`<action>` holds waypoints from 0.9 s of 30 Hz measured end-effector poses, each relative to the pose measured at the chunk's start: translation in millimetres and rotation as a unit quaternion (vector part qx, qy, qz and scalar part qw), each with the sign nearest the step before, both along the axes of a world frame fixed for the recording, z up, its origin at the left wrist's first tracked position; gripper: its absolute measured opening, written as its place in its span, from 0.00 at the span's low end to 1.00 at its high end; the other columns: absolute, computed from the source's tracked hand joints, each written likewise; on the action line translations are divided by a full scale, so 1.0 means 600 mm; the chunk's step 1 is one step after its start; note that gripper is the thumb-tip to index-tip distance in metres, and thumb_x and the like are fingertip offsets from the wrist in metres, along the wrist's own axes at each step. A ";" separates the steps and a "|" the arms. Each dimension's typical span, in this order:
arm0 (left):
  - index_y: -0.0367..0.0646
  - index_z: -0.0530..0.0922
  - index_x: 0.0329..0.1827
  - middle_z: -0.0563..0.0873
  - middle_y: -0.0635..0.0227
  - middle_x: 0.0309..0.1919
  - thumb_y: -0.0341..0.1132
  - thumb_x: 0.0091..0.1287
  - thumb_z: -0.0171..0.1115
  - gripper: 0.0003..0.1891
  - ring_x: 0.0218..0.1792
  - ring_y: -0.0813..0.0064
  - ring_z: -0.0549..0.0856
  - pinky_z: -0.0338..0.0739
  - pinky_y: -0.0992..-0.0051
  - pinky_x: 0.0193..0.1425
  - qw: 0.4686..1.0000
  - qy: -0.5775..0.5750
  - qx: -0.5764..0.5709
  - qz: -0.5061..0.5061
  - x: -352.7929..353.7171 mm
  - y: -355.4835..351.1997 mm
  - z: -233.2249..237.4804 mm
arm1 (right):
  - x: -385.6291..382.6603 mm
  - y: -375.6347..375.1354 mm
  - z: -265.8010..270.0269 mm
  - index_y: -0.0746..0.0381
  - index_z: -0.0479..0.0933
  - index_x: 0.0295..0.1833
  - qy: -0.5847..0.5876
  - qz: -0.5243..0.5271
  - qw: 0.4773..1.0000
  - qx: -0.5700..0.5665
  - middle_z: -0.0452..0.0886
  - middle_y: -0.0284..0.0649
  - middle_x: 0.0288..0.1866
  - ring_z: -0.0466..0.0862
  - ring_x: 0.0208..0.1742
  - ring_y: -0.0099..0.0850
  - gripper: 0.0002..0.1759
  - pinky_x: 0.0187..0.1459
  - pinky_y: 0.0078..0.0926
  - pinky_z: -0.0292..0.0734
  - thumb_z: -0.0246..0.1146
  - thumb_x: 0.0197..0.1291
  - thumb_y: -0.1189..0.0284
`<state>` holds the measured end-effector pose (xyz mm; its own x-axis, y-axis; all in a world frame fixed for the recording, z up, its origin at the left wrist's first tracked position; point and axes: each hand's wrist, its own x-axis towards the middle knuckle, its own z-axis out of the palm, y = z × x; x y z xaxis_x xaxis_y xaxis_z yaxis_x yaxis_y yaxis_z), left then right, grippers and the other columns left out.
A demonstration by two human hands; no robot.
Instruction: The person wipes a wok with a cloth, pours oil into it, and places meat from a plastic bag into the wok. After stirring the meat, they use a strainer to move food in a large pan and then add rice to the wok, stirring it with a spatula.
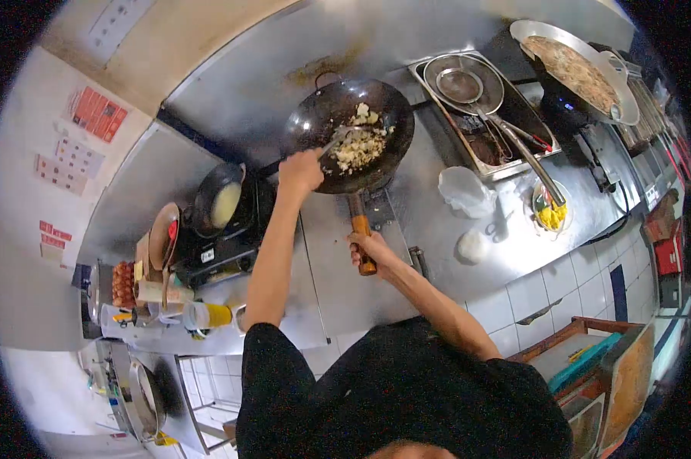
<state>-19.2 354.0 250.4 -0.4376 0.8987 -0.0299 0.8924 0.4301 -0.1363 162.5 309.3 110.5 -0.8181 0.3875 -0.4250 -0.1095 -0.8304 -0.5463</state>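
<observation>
A dark wok (303, 126) sits on the steel counter, with crumbly pale food (358, 151) spread over its middle and right side. My right hand (372, 251) is wrapped round the wok's wooden handle (360, 223). Over the wok's left rim, my left hand (301, 171) is closed on a metal spatula (336, 140), whose far end is in the food. Part of the spatula's grip is hidden by the fingers.
Left of the wok, a smaller pan (225, 205) with pale content stands on a black stove (221, 256). To the right are strainers (468, 83) over a tray (506, 170), a plastic bag (466, 191), a bowl of yellow pieces (550, 217) and a large pan (575, 73).
</observation>
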 end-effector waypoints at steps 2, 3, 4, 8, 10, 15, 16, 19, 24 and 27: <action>0.61 0.76 0.60 0.85 0.57 0.42 0.33 0.60 0.55 0.23 0.43 0.55 0.84 0.79 0.57 0.49 0.999 -0.016 -0.039 0.003 -0.002 -0.006 0.038 | 0.013 0.002 0.016 0.62 0.69 0.35 -0.005 -0.006 1.000 0.029 0.70 0.33 0.22 0.72 0.17 0.23 0.10 0.19 0.23 0.70 0.63 0.56 0.70; 0.60 0.76 0.59 0.85 0.57 0.41 0.34 0.60 0.55 0.22 0.43 0.55 0.84 0.79 0.57 0.48 1.000 -0.011 -0.026 -0.001 0.002 -0.019 0.059 | 0.019 0.005 0.018 0.62 0.69 0.35 -0.007 -0.007 0.999 0.044 0.70 0.33 0.22 0.72 0.18 0.23 0.11 0.19 0.23 0.70 0.64 0.56 0.70; 0.59 0.76 0.58 0.85 0.58 0.41 0.34 0.60 0.55 0.21 0.43 0.55 0.84 0.79 0.57 0.48 1.000 -0.003 -0.018 -0.012 0.011 -0.038 0.074 | 0.019 0.012 0.019 0.62 0.69 0.35 -0.003 -0.018 0.999 0.044 0.70 0.33 0.22 0.72 0.18 0.23 0.11 0.19 0.23 0.70 0.64 0.56 0.70; 0.62 0.76 0.60 0.84 0.57 0.45 0.38 0.63 0.52 0.21 0.47 0.53 0.83 0.77 0.57 0.52 0.998 -0.003 -0.056 0.015 -0.006 -0.042 0.037 | 0.019 0.013 0.007 0.62 0.69 0.35 -0.006 -0.006 1.000 0.017 0.70 0.33 0.22 0.73 0.18 0.22 0.10 0.19 0.22 0.71 0.64 0.55 0.70; 0.61 0.76 0.60 0.84 0.57 0.45 0.38 0.63 0.52 0.20 0.47 0.52 0.83 0.77 0.56 0.52 0.996 -0.004 -0.074 0.045 -0.019 -0.022 0.011 | 0.015 0.014 0.011 0.62 0.69 0.35 -0.005 0.002 1.000 0.027 0.70 0.33 0.22 0.73 0.18 0.22 0.10 0.19 0.22 0.71 0.64 0.55 0.70; 0.60 0.73 0.62 0.85 0.56 0.44 0.37 0.62 0.54 0.23 0.46 0.55 0.84 0.78 0.57 0.50 0.999 -0.006 -0.039 0.024 -0.015 -0.047 0.054 | 0.027 0.014 0.013 0.62 0.68 0.35 -0.003 -0.001 1.000 0.027 0.70 0.33 0.23 0.73 0.17 0.23 0.11 0.18 0.23 0.71 0.63 0.56 0.71; 0.60 0.73 0.63 0.85 0.57 0.45 0.37 0.63 0.54 0.23 0.46 0.55 0.84 0.78 0.57 0.51 0.999 0.010 -0.039 0.027 -0.007 -0.051 0.063 | 0.030 0.017 0.017 0.62 0.67 0.36 0.006 0.012 1.000 0.025 0.70 0.33 0.22 0.72 0.17 0.23 0.11 0.18 0.23 0.71 0.63 0.56 0.71; 0.62 0.72 0.64 0.84 0.60 0.48 0.36 0.64 0.52 0.23 0.48 0.57 0.83 0.77 0.57 0.53 0.999 -0.001 -0.028 0.043 0.014 -0.029 0.075 | 0.029 0.014 0.026 0.61 0.66 0.37 0.000 0.002 1.000 0.006 0.69 0.32 0.23 0.70 0.18 0.20 0.10 0.19 0.21 0.69 0.62 0.58 0.72; 0.63 0.72 0.64 0.83 0.60 0.49 0.36 0.64 0.52 0.24 0.50 0.56 0.82 0.76 0.57 0.54 0.995 0.013 -0.084 0.045 0.010 0.018 0.018 | 0.031 0.021 0.018 0.61 0.66 0.39 0.000 0.001 1.000 0.012 0.70 0.33 0.23 0.71 0.18 0.22 0.11 0.18 0.22 0.70 0.62 0.57 0.72; 0.65 0.71 0.65 0.83 0.61 0.51 0.36 0.63 0.53 0.25 0.52 0.56 0.81 0.76 0.57 0.56 0.997 -0.016 -0.074 -0.004 -0.024 0.029 0.026 | 0.046 0.038 0.025 0.61 0.67 0.40 -0.007 0.011 0.999 0.030 0.71 0.34 0.23 0.73 0.18 0.24 0.11 0.20 0.24 0.73 0.62 0.56 0.72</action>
